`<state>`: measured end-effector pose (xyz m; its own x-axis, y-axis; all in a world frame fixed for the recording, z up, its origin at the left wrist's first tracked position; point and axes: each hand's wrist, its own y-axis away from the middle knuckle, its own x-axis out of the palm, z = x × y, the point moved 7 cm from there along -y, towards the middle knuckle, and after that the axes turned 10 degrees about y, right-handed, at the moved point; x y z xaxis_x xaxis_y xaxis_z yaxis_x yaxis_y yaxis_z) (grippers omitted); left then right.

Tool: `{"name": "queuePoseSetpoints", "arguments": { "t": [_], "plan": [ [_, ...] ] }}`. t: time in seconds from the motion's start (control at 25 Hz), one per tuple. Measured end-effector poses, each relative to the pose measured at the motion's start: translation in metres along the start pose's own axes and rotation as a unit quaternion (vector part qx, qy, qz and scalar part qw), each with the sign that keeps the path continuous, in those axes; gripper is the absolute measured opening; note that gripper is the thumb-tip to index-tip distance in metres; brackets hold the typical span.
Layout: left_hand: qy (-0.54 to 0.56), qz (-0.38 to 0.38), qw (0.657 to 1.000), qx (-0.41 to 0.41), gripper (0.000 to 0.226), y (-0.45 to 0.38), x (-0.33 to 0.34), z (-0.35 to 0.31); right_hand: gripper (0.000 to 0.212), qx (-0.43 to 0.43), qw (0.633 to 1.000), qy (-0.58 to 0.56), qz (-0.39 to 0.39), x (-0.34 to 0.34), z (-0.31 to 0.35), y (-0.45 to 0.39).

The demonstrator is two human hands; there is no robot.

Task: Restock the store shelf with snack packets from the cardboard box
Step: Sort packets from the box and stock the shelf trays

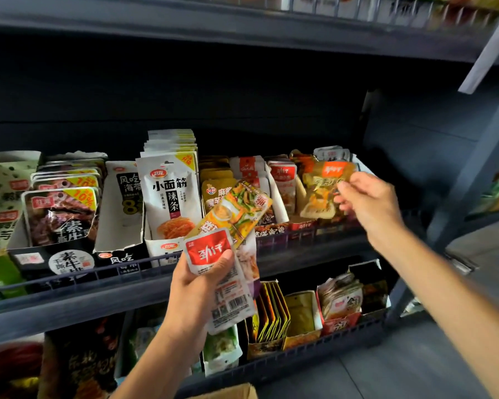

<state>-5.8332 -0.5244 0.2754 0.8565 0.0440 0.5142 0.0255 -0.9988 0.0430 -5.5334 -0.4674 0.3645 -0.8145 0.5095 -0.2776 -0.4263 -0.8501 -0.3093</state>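
You stand before a dark shelf unit [242,90] whose middle shelf [314,249] carries open display cartons behind a low rail; a further shelf of cartons sits below it, grey floor [415,370] opens to your right, and an upright post [473,174] closes the shelf's right end; a corner of the cardboard box [231,393] shows at the bottom edge; your left hand [196,286] grips a fanned bunch of snack packets [228,254] in front of the rail, thumb curled over the red-and-white one; your right hand [369,203] pinches an orange packet [323,188] by its edge, over the rightmost carton [303,226] on the middle shelf.
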Motion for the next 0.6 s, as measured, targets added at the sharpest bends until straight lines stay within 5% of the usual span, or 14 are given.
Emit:
{"name": "queuePoseSetpoints", "arguments": {
  "t": [0.08, 0.24, 0.4, 0.44, 0.52, 0.6],
  "plan": [
    [0.000, 0.001, 1.000, -0.005, 0.023, -0.001, 0.002, 0.001, 0.017, -0.010, 0.999, 0.042, -0.020, -0.020, -0.017, -0.034],
    [-0.011, 0.011, 1.000, -0.010, 0.029, -0.001, 0.005, 0.001, 0.009, -0.011, 0.958, 0.280, 0.067, -0.005, -0.056, -0.056],
    [-0.032, 0.034, 0.999, -0.012, 0.025, -0.002, 0.004, 0.000, 0.032, -0.076, 0.939, 0.304, -0.140, -0.017, -0.012, -0.029],
    [-0.040, 0.043, 0.998, -0.012, 0.024, -0.003, 0.004, 0.000, 0.032, -0.119, 0.945, 0.269, -0.140, -0.011, 0.004, -0.013],
    [-0.060, 0.077, 0.995, -0.017, 0.024, -0.004, 0.009, 0.001, 0.040, -0.104, 0.985, 0.131, 0.045, 0.029, 0.017, 0.015],
    [-0.076, 0.102, 0.992, -0.022, 0.028, -0.002, 0.012, 0.004, 0.050, 0.009, 0.964, 0.053, 0.259, 0.074, 0.013, 0.043]
  ]
}}
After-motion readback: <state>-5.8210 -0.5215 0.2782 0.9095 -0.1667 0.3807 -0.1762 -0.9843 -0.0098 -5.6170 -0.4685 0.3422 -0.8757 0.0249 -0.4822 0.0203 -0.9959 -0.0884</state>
